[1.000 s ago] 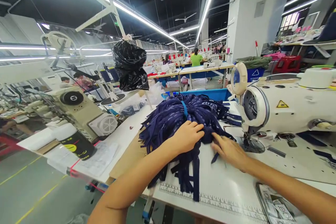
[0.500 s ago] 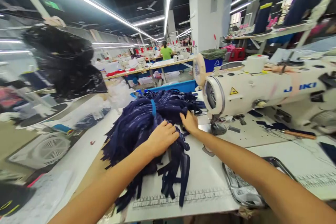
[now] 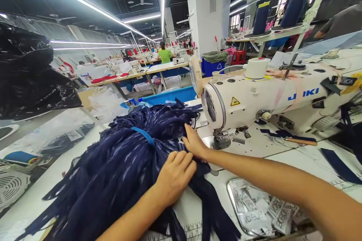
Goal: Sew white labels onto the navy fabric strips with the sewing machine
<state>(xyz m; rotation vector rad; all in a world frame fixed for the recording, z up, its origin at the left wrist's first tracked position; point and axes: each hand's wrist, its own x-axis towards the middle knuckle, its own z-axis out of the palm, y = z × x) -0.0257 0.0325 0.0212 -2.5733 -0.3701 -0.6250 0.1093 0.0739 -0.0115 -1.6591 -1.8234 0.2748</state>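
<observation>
A large bundle of navy fabric strips, bound with a blue band, lies across the white table left of the sewing machine. My left hand is closed on strips at the bundle's right side. Just beyond it, my right hand grips the bundle's edge beside the machine's needle area, its thumb raised and its fingertips partly hidden by the cloth. Loose strip ends hang toward the table's front edge.
A tray of printed labels sits at the front right. Near the machine lie a wooden-handled tool and navy scraps. A black plastic bag stands at left. Farther off, a person in green sits at a table.
The bundle now spreads wider and nearer, toward the lower left. Both hands remain on it, my left hand lower in view. The view has shifted right.
</observation>
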